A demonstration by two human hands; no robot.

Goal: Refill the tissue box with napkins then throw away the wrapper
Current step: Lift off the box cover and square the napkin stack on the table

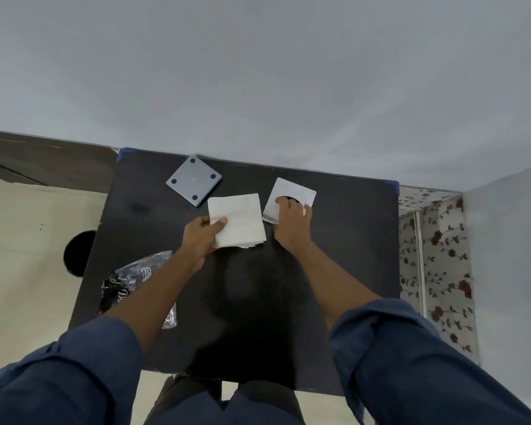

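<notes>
A stack of white napkins lies on the black table, and my left hand grips its near-left corner with the thumb on top. To the right stands the square white tissue box with a dark round hole in its top. My right hand rests on that box with its fingers at the hole. A grey square base plate with dark round feet lies flipped over at the back of the table. The crumpled clear and black wrapper lies at the table's left edge, partly hidden under my left forearm.
The table stands against a pale wall. On the left is a cream floor with a dark round object beside the table. On the right hangs a floral patterned cloth.
</notes>
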